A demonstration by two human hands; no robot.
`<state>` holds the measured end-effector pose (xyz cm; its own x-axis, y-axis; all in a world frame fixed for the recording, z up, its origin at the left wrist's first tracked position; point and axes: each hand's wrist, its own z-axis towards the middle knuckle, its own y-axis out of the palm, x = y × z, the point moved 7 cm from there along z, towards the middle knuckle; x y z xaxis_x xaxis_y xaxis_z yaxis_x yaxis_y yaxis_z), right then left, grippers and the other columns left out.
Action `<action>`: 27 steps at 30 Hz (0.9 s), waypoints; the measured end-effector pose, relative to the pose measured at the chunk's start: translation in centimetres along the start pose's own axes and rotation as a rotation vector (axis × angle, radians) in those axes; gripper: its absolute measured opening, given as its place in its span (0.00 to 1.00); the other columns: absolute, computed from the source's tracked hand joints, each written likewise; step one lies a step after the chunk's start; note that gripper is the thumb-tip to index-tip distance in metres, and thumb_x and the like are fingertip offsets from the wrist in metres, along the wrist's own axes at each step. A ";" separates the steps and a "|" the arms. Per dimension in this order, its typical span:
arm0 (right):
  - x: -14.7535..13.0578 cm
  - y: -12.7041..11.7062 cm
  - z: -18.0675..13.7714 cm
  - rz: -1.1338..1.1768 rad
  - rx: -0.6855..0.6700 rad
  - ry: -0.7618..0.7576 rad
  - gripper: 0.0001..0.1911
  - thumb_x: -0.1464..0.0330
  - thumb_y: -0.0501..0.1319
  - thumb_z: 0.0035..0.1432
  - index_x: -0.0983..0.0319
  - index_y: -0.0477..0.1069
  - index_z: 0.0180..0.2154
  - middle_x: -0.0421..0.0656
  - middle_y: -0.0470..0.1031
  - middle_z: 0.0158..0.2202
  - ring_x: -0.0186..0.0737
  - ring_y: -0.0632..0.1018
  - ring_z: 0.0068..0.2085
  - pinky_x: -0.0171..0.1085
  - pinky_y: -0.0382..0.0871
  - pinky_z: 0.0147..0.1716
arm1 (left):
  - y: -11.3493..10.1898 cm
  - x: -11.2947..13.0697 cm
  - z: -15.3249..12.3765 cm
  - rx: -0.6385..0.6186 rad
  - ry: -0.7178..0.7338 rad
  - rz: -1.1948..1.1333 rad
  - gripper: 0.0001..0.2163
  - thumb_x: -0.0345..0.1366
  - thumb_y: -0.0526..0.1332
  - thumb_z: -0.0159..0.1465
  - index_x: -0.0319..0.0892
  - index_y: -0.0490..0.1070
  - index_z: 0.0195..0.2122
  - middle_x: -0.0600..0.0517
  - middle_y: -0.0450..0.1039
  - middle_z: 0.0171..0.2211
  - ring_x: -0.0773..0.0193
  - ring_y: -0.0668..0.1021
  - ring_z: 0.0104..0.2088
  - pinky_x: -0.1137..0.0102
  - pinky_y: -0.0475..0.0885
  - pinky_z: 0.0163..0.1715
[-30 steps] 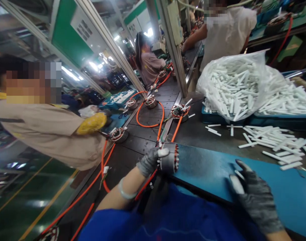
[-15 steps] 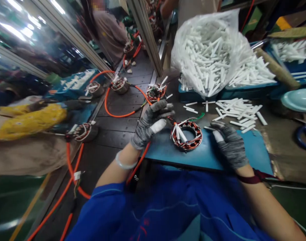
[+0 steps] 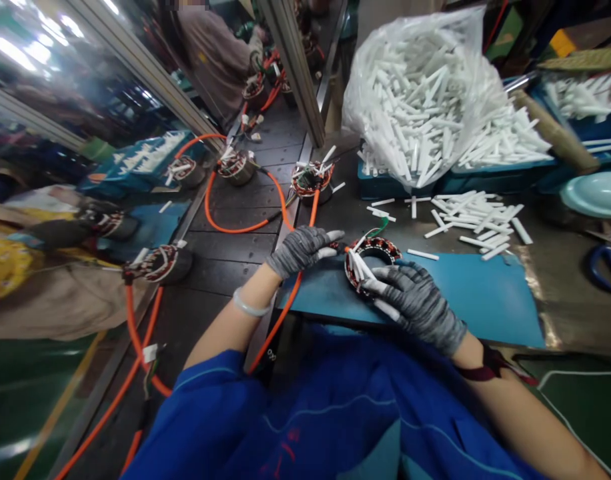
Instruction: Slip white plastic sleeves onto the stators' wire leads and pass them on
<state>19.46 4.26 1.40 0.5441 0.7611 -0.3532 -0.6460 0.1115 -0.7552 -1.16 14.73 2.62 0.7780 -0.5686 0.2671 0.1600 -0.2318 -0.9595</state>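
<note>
Head view: wound ring [image 3: 390, 248] flat on blue mat [image 3: 490, 293], hole upward, near side of table [image 3: 568, 303], between left hand [image 3: 299, 253] and right hand [image 3: 418, 303]. Both hands in grey-striped gloves with white fingertips [image 3: 381, 285].

Left hand, just left of ring: thumb and forefinger reaching right, slightly apart, at dark cable end [image 3: 339, 247] beside ring; cannot tell whether pinched or only touched. Right hand, over near right part of ring: fingers loosely spread, partly bent, tips at ring and at white tubes [image 3: 357, 263] on its left part; cannot tell whether anything gripped.

Green wire [image 3: 380, 225] at far side of ring. Orange cable [image 3: 291, 300] below left hand, down toward near edge, across left end of mat. Single loose tube [image 3: 423, 254] at far edge of mat, right of ring.

Farther right: scattered tube pile [image 3: 478, 217] on table; behind it, clear bag [image 3: 415, 100] full of like tubes, over blue tray [image 3: 385, 189]. Far right: pale lidded bowl [image 3: 593, 195], blue-handled scissors [image 3: 605, 270] nearer.

Left: dark slatted conveyor [image 3: 235, 250] with wound cores, one [image 3: 235, 168] inside orange loop. Beyond, at left edge, co-worker's yellow sleeve [image 3: 3, 267]; farther off, second person in brownish top [image 3: 213, 53].
</note>
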 end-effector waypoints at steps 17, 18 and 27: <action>6.6 1.5 -0.1 1.178 -0.175 0.565 0.17 0.60 0.76 0.51 0.56 0.78 0.42 0.40 0.81 0.38 0.40 0.81 0.38 0.40 0.77 0.39 | -1.9 6.1 -4.1 0.276 0.092 -0.249 0.20 0.42 0.58 0.71 0.44 0.71 0.62 0.44 0.75 0.58 0.55 0.76 0.58 0.58 0.72 0.59; 6.6 1.2 -0.1 1.164 -0.201 0.532 0.19 0.61 0.77 0.49 0.56 0.78 0.42 0.40 0.81 0.40 0.41 0.81 0.40 0.40 0.77 0.42 | -1.7 7.2 -3.4 0.273 0.119 -0.218 0.21 0.44 0.59 0.71 0.44 0.71 0.62 0.44 0.75 0.58 0.54 0.76 0.58 0.57 0.72 0.59; 6.4 0.4 0.2 1.201 -0.143 0.667 0.20 0.54 0.78 0.47 0.58 0.77 0.35 0.39 0.80 0.34 0.40 0.79 0.36 0.42 0.77 0.42 | 0.5 12.8 -0.1 -0.018 0.201 0.214 0.16 0.41 0.55 0.75 0.42 0.76 0.56 0.45 0.80 0.48 0.47 0.77 0.51 0.51 0.70 0.53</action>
<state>22.61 9.31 -1.07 -0.1250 -0.1091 -0.9861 -0.8589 -0.4856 0.1626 8.78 7.26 5.58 0.6563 -0.7509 0.0730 -0.0066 -0.1025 -0.9947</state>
